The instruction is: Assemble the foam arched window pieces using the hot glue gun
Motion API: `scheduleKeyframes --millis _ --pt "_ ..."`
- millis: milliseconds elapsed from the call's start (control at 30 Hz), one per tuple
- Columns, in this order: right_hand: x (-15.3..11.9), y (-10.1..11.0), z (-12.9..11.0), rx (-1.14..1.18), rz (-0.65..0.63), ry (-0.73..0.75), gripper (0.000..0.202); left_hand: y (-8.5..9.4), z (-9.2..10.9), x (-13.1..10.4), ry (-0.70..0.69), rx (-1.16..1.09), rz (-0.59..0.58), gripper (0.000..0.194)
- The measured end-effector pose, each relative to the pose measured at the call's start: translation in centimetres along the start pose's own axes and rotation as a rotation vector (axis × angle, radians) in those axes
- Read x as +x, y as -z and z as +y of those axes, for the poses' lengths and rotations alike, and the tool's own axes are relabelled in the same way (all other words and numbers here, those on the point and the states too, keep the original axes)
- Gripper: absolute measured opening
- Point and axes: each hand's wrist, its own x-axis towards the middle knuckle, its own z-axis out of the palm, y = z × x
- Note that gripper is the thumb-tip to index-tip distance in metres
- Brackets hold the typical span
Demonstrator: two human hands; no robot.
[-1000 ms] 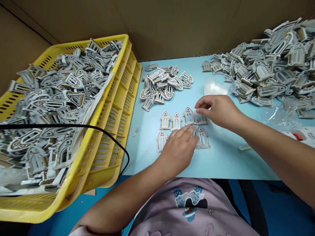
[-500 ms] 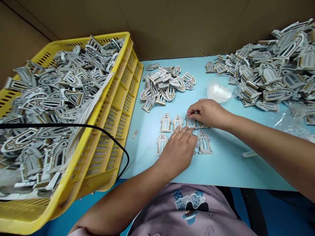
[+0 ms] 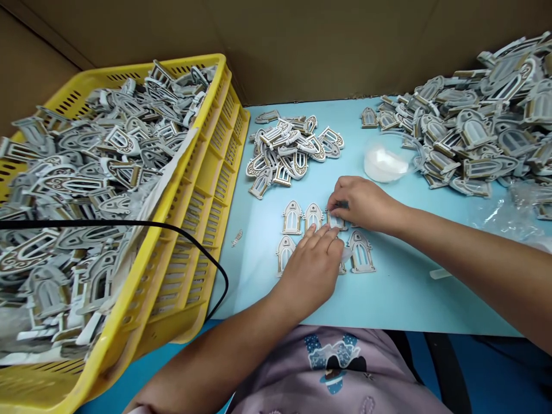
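Small arched window-shaped pieces lie in two rows on the pale blue table top, among them one at the upper left (image 3: 292, 217) and one at the lower right (image 3: 361, 252). My left hand (image 3: 314, 264) rests over the lower row, its fingers bent and touching the pieces' area; a bit of clear film shows by its fingertips. Thumb and fingertips of my right hand (image 3: 356, 201) are pinched together over a piece in the upper row (image 3: 336, 221). What lies between them is too small to make out.
A yellow crate (image 3: 228, 149) full of similar pieces stands at the left, a black cable (image 3: 190, 234) crossing it. Behind the rows are a small heap (image 3: 287, 146) and a clear dish (image 3: 383, 163). A large heap (image 3: 474, 129) and plastic film (image 3: 502, 215) lie right.
The whole view has shifted slightly. My right hand's fingertips remain over the upper row, at nearly the same piece. My left hand has hardly moved.
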Motion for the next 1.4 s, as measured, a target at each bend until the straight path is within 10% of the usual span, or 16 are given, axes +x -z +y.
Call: scheduleKeyframes --millis 300,400,533,700,933,1067,1200,1400 --pt "-1.3 -0.5 0.2 -0.027 0.078 -0.017 0.015 0.3 -0.4 0.1 0.037 -0.166 0.15 0.025" --pt "-2.2 1.0 -1.3 0.026 0.185 -0.062 0.022 1.5 -0.4 0.5 0.208 -0.614 0.26 0.025" --pt "-4.3 2.7 -4.5 0.497 0.197 -0.163 0.028 2.8 0.3 1.0 0.487 -1.407 0.123 0.048" --pt "-6.0 2.3 -6.4 0.732 0.153 -0.212 0.022 3.4 1.2 1.7 0.516 -1.688 -0.005 0.056" --pt "-5.8 3.6 -4.6 0.703 0.367 -0.348 0.025 4.4 1.0 3.3 0.37 -1.342 0.032 0.043" --pt "-5.6 4.8 -3.0 0.525 0.46 -0.419 0.021 3.4 1.3 4.2 0.211 -0.73 0.0 0.036" --pt "-5.6 4.3 -1.1 0.298 0.398 -0.469 0.023 1.2 1.9 3.9 -0.102 -0.101 -0.025 0.026" --pt "-5.4 2.4 0.7 0.143 0.247 -0.438 0.028 -0.1 1.7 3.3 -0.177 0.093 -0.098 0.026"
